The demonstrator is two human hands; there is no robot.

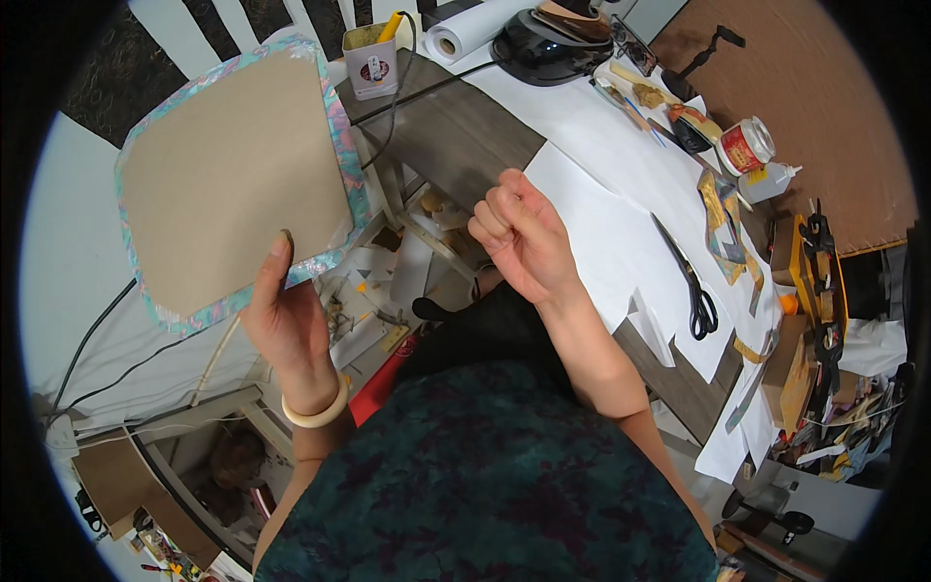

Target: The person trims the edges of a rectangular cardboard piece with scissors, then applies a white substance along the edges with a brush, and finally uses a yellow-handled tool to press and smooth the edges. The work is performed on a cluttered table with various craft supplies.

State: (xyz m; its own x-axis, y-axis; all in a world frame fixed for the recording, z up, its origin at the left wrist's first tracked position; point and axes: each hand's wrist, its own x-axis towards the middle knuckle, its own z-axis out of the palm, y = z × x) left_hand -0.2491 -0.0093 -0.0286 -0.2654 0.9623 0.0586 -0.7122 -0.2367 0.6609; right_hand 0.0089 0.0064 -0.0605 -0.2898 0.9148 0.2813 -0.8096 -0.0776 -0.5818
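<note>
Left grip (291, 325) is holding the beige panel (238, 175) by its lower edge, thumb on top. Right grip (524, 238) is sitting curled closed, nothing visible inside. Panel is hanging left of the table (461, 141). Pastel border (342, 136) is running all round; can't tell what's left. Scissors (691, 281) are lying on white paper (611, 252).

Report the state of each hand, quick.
Left hand: closed on the edge of the beige board.
Right hand: curled shut; no object shows in it.
</note>
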